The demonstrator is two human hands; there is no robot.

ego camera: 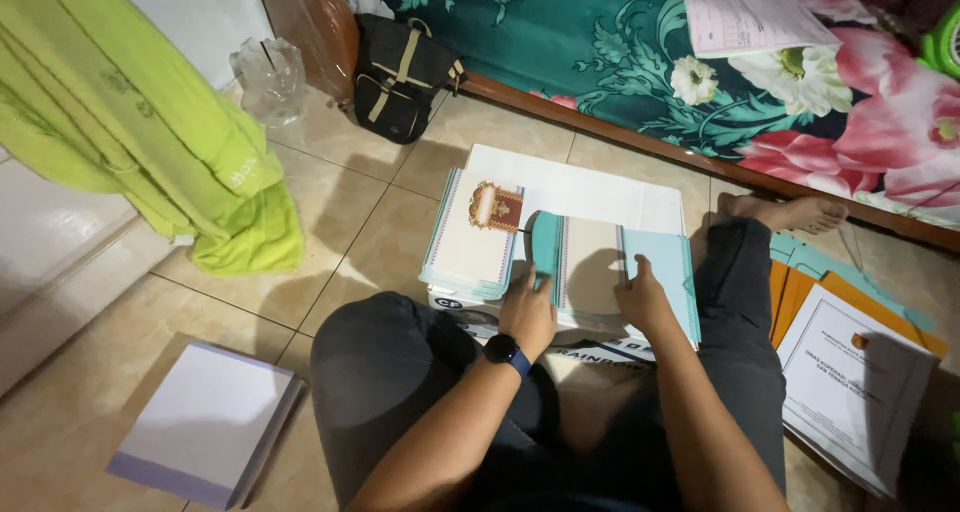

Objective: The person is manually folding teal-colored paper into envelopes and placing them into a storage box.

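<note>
Teal-edged sheets sit under both hands: left hand [527, 312] flat on the teal-bordered cover [590, 272], right hand [642, 300] pressing its loose flap, hands apart, neither gripping. That whole stack rests on a paper box [560, 337] on the floor. My guess: an uneven push slides the neighbouring certificate pile [472, 234] off the edge.
</note>
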